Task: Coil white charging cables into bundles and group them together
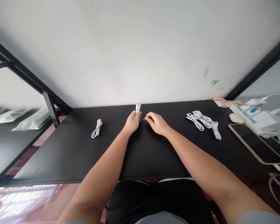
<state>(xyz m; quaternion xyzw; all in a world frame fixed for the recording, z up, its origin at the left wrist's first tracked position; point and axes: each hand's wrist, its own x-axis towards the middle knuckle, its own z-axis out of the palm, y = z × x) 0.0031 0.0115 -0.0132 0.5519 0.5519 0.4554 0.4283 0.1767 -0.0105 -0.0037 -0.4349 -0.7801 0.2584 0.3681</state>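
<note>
Forearms reach over the desk (60, 155). Left hand (132, 122) grips a coiled cable (137, 108); beside it, right hand (156, 123) pinches a thin tie (143, 118). Light and floppy, the cable likely holds best mid-bundle.

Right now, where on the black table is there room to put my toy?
Bare black tabletop lies between the lone coiled white cable and the hands; also between the right hand and the pile of white cables. The far right is crowded by the phone and white chargers.

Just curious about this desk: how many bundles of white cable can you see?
About 5: one in the left hand, one lying left, roughly three in an overlapping pile on the right, so that count is uncertain.
</note>
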